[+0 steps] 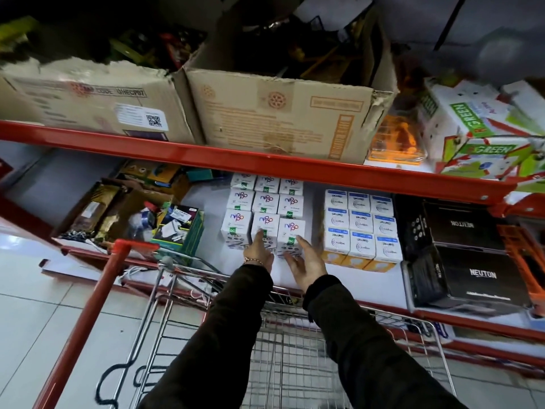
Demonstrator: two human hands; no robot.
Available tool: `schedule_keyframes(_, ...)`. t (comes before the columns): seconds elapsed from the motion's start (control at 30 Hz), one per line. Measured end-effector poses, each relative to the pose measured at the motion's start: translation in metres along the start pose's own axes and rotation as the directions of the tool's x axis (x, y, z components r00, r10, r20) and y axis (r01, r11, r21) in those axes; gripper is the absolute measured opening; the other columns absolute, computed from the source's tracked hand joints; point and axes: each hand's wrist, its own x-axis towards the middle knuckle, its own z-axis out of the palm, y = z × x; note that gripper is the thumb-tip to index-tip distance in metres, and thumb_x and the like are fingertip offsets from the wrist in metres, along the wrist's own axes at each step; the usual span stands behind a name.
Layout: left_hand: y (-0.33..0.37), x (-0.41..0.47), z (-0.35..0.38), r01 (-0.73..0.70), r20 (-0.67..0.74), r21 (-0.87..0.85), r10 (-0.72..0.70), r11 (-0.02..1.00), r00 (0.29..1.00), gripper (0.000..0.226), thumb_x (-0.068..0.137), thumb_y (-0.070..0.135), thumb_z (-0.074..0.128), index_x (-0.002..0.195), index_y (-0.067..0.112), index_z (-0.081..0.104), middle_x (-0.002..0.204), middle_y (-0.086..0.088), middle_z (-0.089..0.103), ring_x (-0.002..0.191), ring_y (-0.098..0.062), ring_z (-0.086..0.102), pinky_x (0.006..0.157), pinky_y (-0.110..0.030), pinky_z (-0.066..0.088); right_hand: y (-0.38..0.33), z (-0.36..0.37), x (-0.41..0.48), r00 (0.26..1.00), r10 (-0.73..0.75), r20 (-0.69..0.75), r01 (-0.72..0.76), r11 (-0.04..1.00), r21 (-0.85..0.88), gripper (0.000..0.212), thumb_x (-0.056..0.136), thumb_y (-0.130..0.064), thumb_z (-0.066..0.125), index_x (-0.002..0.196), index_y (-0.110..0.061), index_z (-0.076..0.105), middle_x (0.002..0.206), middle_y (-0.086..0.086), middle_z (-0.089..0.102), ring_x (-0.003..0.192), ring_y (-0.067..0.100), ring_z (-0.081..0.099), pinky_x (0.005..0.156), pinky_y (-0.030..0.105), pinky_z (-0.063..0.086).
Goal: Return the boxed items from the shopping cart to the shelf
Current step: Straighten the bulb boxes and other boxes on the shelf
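Open hands (283, 255) touch white boxes (264, 208) beside blue-topped boxes (361, 225).

Both arms are covered by long sleeves of a dark fabric, close to black with a faint olive-brown cast where the light falls on it; the cloth looks matte and soft, with loose folds and creases running along the forearms; the left sleeve (218, 335) ends in a plain cuff at the wrist, and the right sleeve (362, 343) ends the same way, its edge slightly bunched; the left hand (259, 252) is bare, with a thin gold-coloured bracelet (253, 260) of small links showing just above the cuff; the right hand (306, 262) is bare too, fingers ungloved and without any ring that can be made out
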Motion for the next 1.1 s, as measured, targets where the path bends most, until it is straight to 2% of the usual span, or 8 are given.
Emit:
schedule_keyframes(0.13,0.007,-0.002,-0.002,0.109,0.087,-0.105,-0.1,0.988,0.991,0.054,0.099,0.031,0.051,0.145,0.004,0.04,0.148,-0.018,0.048,0.135,-0.032,0.05,0.091,-0.029,0.05,0.0,0.004,0.0,1.0,-0.021,-0.004,0.021,0.999,0.038,0.007,0.088,-0.014,0.073,0.094,-0.011,0.069,0.109,0.008,0.064,0.113,0.026,0.062,0.102,0.036,0.053)
schedule_keyframes(0.23,0.011,-0.004,-0.003,0.111,0.108,-0.108,-0.1,0.988,0.989,0.053,0.1,0.032,0.048,0.141,-0.003,0.044,0.146,-0.022,0.049,0.135,-0.034,0.049,0.103,-0.037,0.047,0.001,0.006,0.0,1.0,-0.019,0.0,0.019,0.999,0.04,0.014,0.088,-0.017,0.074,0.099,-0.011,0.068,0.111,0.008,0.063,0.114,0.027,0.064,0.094,0.033,0.056)
schedule_keyframes(0.37,0.014,-0.006,-0.002,0.078,0.06,-0.07,-0.074,0.995,0.995,0.047,0.098,0.025,0.054,0.134,-0.005,0.052,0.145,-0.026,0.048,0.134,-0.04,0.048,0.084,-0.034,0.045,0.002,0.008,0.001,1.0,-0.026,0.008,0.026,0.999,0.036,0.014,0.089,-0.019,0.072,0.099,-0.01,0.068,0.109,0.01,0.064,0.11,0.028,0.064,0.086,0.03,0.059)
schedule_keyframes(0.43,0.015,-0.005,-0.002,0.091,0.083,-0.045,-0.087,0.995,0.993,0.048,0.099,0.026,0.051,0.136,-0.004,0.05,0.145,-0.025,0.049,0.133,-0.037,0.051,0.093,-0.036,0.048,0.001,0.009,-0.001,1.0,-0.031,0.001,0.031,0.999,0.01,0.012,0.09,-0.02,0.072,0.096,-0.011,0.068,0.103,0.01,0.064,0.106,0.027,0.065,0.089,0.032,0.058)
schedule_keyframes(0.53,0.015,-0.007,-0.006,0.1,0.136,-0.013,-0.097,0.995,0.986,0.049,0.101,0.027,0.047,0.139,-0.003,0.045,0.144,-0.021,0.051,0.111,-0.025,0.057,0.093,-0.032,0.046,-0.001,0.007,-0.003,1.0,-0.024,0.004,0.024,0.999,-0.039,0.013,0.09,-0.024,0.072,0.094,-0.013,0.067,0.099,0.011,0.063,0.098,0.026,0.064,0.096,0.036,0.056)
schedule_keyframes(0.7,0.006,-0.013,-0.008,0.091,0.087,-0.084,-0.084,0.992,0.993,0.05,0.097,0.031,0.055,0.135,-0.001,0.049,0.109,-0.012,0.061,0.092,-0.029,0.058,0.08,-0.034,0.048,0.001,-0.009,-0.01,1.0,-0.001,-0.004,0.001,1.0,-0.03,0.039,0.087,-0.042,0.071,0.117,-0.018,0.059,0.121,0.012,0.052,0.107,0.029,0.056,0.102,0.043,0.051)
schedule_keyframes(0.87,-0.019,-0.037,-0.003,0.164,0.122,-0.162,-0.145,0.973,0.982,0.057,0.097,0.034,0.054,0.143,0.003,0.04,0.148,-0.016,0.043,0.129,-0.037,0.05,0.097,-0.042,0.047,-0.001,-0.052,-0.031,0.993,-0.045,-0.109,0.061,0.986,0.155,0.061,0.088,-0.038,0.071,0.139,-0.011,0.049,0.137,0.013,0.043,0.108,0.033,0.055,0.09,0.042,0.056)
schedule_keyframes(1.1,-0.085,-0.101,0.042,0.214,0.296,-0.119,-0.171,0.97,0.94,0.044,0.103,0.028,0.045,0.142,0.008,0.044,0.153,-0.014,0.039,0.111,-0.028,0.046,0.096,-0.04,0.04,-0.046,-0.144,-0.065,0.912,-0.156,-0.38,0.295,0.893,0.34,0.042,0.101,-0.037,0.05,0.134,-0.01,0.049,0.146,0.01,0.047,0.11,0.026,0.057,0.08,0.031,0.056)
